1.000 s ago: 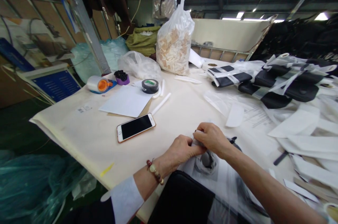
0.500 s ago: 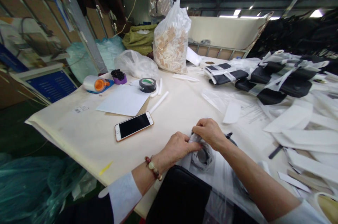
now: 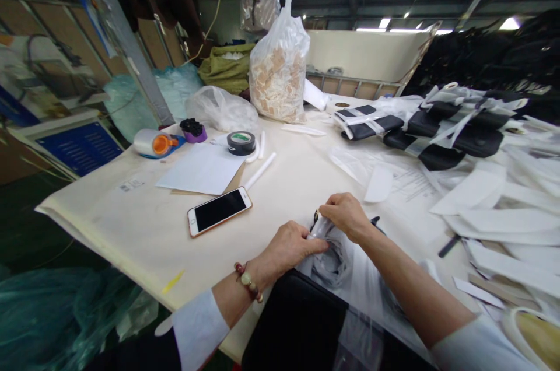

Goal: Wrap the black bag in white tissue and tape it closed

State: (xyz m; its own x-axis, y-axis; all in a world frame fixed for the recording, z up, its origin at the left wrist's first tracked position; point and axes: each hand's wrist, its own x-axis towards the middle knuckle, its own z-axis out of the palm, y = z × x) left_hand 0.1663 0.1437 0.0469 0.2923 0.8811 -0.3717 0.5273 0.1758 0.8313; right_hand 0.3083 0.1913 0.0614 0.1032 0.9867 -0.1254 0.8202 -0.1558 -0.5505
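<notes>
A coiled strap (image 3: 331,265) wrapped in white, see-through film lies at the front of the table. My left hand (image 3: 289,247) grips its left side, thumb over the coil and fingers behind. My right hand (image 3: 345,216) pinches the wrapped strap at the top of the coil. A small dark clip with a metal glint (image 3: 315,217) sticks out beside my right fingertips. Close to my body is a black bag (image 3: 291,324), with clear plastic film (image 3: 361,330) across it. Under my right forearm, part of the film and a dark piece are hidden.
A phone (image 3: 220,211), white sheets (image 3: 199,168) and a black tape roll (image 3: 241,142) lie to the left. At the back stands a filled plastic bag (image 3: 280,76). Black wrapped pouches (image 3: 441,126) and white strips (image 3: 510,222) cover the right side.
My right hand has shifted slightly up from the coil, and the metal-tipped clip shows more clearly. My left hand keeps its grip. The whole view has moved a little.
</notes>
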